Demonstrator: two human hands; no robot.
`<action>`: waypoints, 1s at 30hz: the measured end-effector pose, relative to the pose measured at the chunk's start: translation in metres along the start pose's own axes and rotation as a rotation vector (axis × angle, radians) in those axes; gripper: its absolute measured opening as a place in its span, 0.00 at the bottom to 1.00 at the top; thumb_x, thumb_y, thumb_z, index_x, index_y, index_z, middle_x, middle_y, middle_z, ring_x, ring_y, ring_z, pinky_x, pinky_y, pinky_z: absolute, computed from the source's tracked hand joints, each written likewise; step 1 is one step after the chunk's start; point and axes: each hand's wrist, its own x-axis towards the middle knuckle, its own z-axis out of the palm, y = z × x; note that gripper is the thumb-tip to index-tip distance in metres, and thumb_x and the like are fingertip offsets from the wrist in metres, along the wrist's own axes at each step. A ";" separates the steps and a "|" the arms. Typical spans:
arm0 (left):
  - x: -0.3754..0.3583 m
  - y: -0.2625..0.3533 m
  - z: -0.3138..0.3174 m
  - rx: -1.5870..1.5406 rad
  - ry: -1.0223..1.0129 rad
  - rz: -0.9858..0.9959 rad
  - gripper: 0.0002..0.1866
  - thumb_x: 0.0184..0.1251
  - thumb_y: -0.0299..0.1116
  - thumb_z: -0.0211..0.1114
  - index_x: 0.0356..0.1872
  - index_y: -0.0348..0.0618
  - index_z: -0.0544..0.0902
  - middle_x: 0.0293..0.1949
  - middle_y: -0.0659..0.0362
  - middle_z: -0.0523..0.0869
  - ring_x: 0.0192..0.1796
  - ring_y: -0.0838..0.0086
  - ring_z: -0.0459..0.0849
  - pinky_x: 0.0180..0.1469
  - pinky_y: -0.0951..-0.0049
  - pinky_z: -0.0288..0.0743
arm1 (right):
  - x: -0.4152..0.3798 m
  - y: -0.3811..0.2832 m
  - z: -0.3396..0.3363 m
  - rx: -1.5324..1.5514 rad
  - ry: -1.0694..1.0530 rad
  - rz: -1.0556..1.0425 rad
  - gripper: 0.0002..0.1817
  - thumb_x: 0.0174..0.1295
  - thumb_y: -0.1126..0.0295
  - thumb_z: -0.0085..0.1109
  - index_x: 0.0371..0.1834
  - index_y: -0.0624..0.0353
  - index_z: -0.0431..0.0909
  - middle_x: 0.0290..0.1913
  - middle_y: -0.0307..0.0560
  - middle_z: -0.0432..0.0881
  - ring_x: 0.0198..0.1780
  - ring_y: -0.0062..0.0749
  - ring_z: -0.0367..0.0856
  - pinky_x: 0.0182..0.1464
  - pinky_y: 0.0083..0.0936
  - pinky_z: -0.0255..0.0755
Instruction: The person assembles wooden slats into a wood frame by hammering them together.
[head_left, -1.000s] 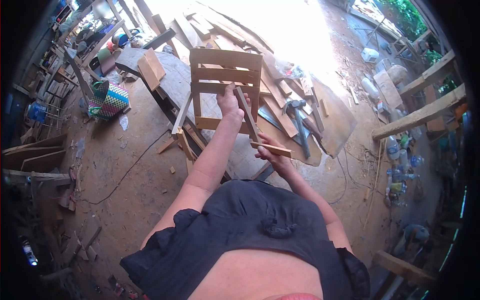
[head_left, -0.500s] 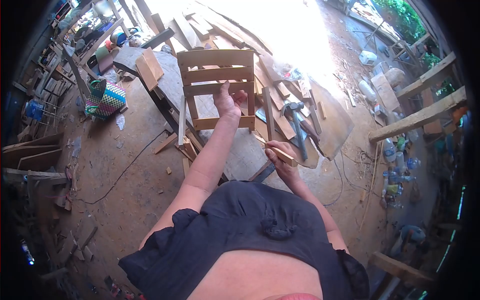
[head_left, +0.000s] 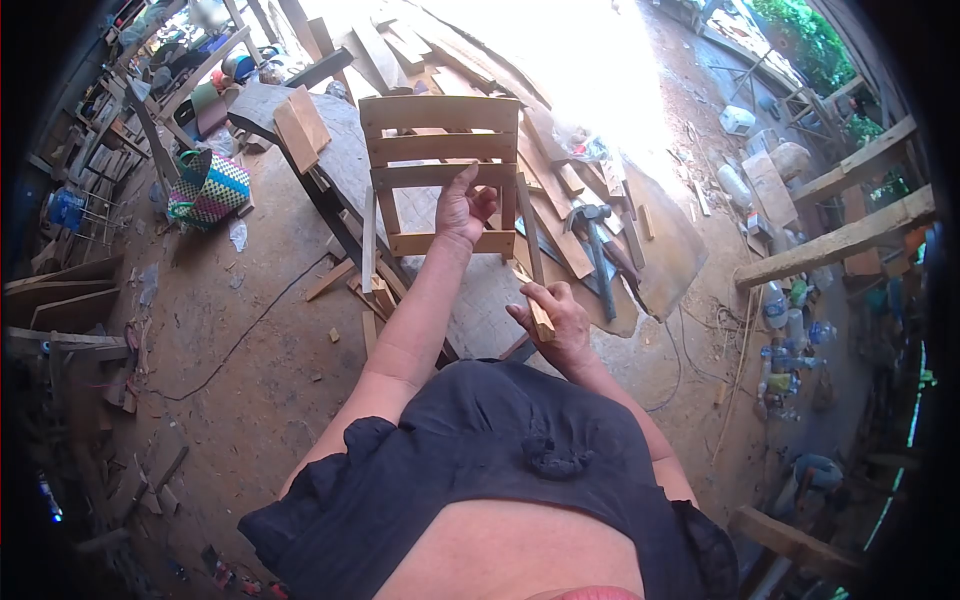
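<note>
A slatted wooden chair back (head_left: 440,148) stands upright over the worktable, with curved slats across its upper part and a bar near the bottom. My left hand (head_left: 464,212) is closed on its third slat, thumb in front and the other fingers curled, partly hidden behind the slat. In my right hand (head_left: 562,328) is a short light-coloured wood strip (head_left: 541,322), pinched between thumb and fingers below the frame's right side. A claw hammer (head_left: 597,262) lies on the worktable to the right of the frame, its head pointing away from me.
Wood boards and offcuts (head_left: 545,190) are heaped behind and right of the frame. The worktable (head_left: 680,250) has an irregular edge. A woven basket (head_left: 210,190) sits on the floor to the left. Plastic bottles (head_left: 785,360) and timber beams (head_left: 840,235) stand on the right.
The chair back and my left hand have shifted slightly right. My right hand has moved left and turned, so the wood strip's near end now points more toward me.
</note>
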 end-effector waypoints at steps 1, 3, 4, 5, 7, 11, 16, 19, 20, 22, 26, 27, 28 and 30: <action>0.000 0.000 0.000 0.026 -0.003 -0.044 0.18 0.56 0.39 0.69 0.46 0.48 0.75 0.34 0.59 0.84 0.29 0.67 0.86 0.25 0.71 0.81 | 0.001 -0.005 -0.003 -0.038 -0.052 0.026 0.20 0.55 0.48 0.62 0.44 0.48 0.79 0.34 0.50 0.76 0.33 0.45 0.81 0.32 0.36 0.74; -0.001 0.001 0.000 0.014 -0.065 -0.089 0.19 0.56 0.40 0.69 0.46 0.47 0.75 0.35 0.59 0.83 0.33 0.63 0.86 0.30 0.67 0.82 | 0.002 -0.011 -0.007 -0.076 -0.102 0.054 0.20 0.56 0.48 0.62 0.44 0.48 0.79 0.34 0.50 0.76 0.33 0.45 0.80 0.33 0.36 0.74; -0.003 0.002 0.000 0.003 -0.125 -0.135 0.21 0.56 0.41 0.70 0.47 0.47 0.74 0.36 0.59 0.83 0.37 0.58 0.86 0.35 0.62 0.83 | 0.003 -0.012 -0.008 -0.088 -0.091 0.029 0.20 0.56 0.47 0.61 0.43 0.48 0.79 0.33 0.50 0.76 0.31 0.45 0.80 0.31 0.36 0.73; -0.004 0.003 0.001 0.005 -0.126 -0.139 0.21 0.56 0.41 0.70 0.47 0.47 0.74 0.36 0.59 0.83 0.37 0.58 0.86 0.35 0.62 0.83 | 0.002 -0.013 -0.008 -0.099 -0.080 0.004 0.20 0.56 0.47 0.61 0.42 0.49 0.79 0.32 0.50 0.75 0.30 0.45 0.80 0.30 0.36 0.73; -0.007 0.005 0.002 0.045 -0.146 -0.149 0.23 0.58 0.43 0.68 0.50 0.44 0.74 0.39 0.55 0.84 0.41 0.52 0.85 0.36 0.59 0.83 | 0.003 -0.016 -0.011 -0.089 -0.072 0.001 0.20 0.56 0.47 0.61 0.41 0.50 0.79 0.31 0.50 0.75 0.29 0.45 0.80 0.29 0.36 0.72; -0.006 0.005 0.000 0.028 -0.191 -0.157 0.24 0.59 0.44 0.67 0.52 0.43 0.73 0.41 0.52 0.84 0.43 0.51 0.84 0.40 0.56 0.83 | 0.002 -0.020 -0.013 -0.066 -0.090 0.021 0.20 0.56 0.47 0.61 0.39 0.51 0.79 0.28 0.51 0.75 0.27 0.46 0.79 0.28 0.37 0.71; -0.011 0.004 0.000 0.012 -0.181 -0.154 0.24 0.60 0.45 0.66 0.53 0.43 0.74 0.43 0.51 0.84 0.45 0.51 0.84 0.48 0.52 0.80 | 0.001 -0.020 -0.016 -0.054 -0.056 0.044 0.20 0.55 0.47 0.62 0.38 0.51 0.79 0.28 0.51 0.75 0.27 0.48 0.79 0.28 0.38 0.71; -0.016 0.004 0.003 -0.029 -0.160 -0.159 0.24 0.57 0.43 0.69 0.52 0.43 0.75 0.42 0.51 0.84 0.40 0.54 0.85 0.40 0.57 0.83 | 0.004 -0.020 -0.018 -0.066 -0.052 0.036 0.20 0.55 0.47 0.63 0.39 0.51 0.79 0.27 0.51 0.75 0.27 0.48 0.79 0.28 0.38 0.71; -0.015 0.003 0.001 -0.028 -0.161 -0.160 0.24 0.57 0.43 0.69 0.52 0.43 0.75 0.42 0.51 0.84 0.40 0.54 0.85 0.40 0.57 0.83 | 0.004 -0.020 -0.018 -0.068 -0.051 0.019 0.21 0.54 0.47 0.63 0.39 0.51 0.79 0.27 0.51 0.75 0.27 0.48 0.79 0.28 0.38 0.71; -0.015 0.003 -0.003 -0.040 -0.184 -0.163 0.22 0.57 0.40 0.69 0.51 0.44 0.75 0.42 0.52 0.84 0.39 0.55 0.85 0.39 0.58 0.83 | 0.002 -0.019 -0.015 -0.070 -0.048 0.006 0.21 0.54 0.46 0.63 0.39 0.52 0.79 0.27 0.51 0.75 0.27 0.48 0.79 0.28 0.37 0.71; -0.015 0.006 -0.008 0.000 -0.178 -0.138 0.20 0.56 0.38 0.68 0.49 0.45 0.76 0.41 0.54 0.85 0.38 0.58 0.86 0.37 0.61 0.83 | -0.002 -0.020 -0.013 -0.095 -0.071 -0.010 0.22 0.55 0.46 0.61 0.40 0.52 0.79 0.28 0.51 0.75 0.27 0.47 0.79 0.29 0.37 0.72; -0.013 0.006 -0.012 0.056 -0.207 -0.122 0.20 0.57 0.39 0.68 0.49 0.45 0.76 0.42 0.55 0.84 0.39 0.59 0.85 0.37 0.61 0.82 | -0.002 -0.021 -0.015 -0.091 -0.075 -0.010 0.22 0.55 0.46 0.61 0.40 0.52 0.79 0.28 0.51 0.75 0.27 0.47 0.79 0.29 0.37 0.72; -0.012 0.008 -0.014 0.112 -0.236 -0.106 0.20 0.57 0.41 0.67 0.49 0.45 0.75 0.42 0.57 0.84 0.41 0.59 0.85 0.38 0.62 0.81 | -0.001 -0.022 -0.017 -0.097 -0.098 -0.015 0.22 0.55 0.45 0.61 0.39 0.53 0.79 0.29 0.52 0.74 0.28 0.47 0.79 0.30 0.38 0.72; -0.010 0.006 -0.016 0.121 -0.235 -0.103 0.21 0.58 0.41 0.67 0.49 0.45 0.75 0.42 0.57 0.84 0.40 0.60 0.85 0.36 0.63 0.81 | 0.001 -0.023 -0.019 -0.099 -0.127 -0.021 0.22 0.55 0.45 0.60 0.39 0.53 0.78 0.30 0.52 0.74 0.29 0.47 0.80 0.30 0.38 0.72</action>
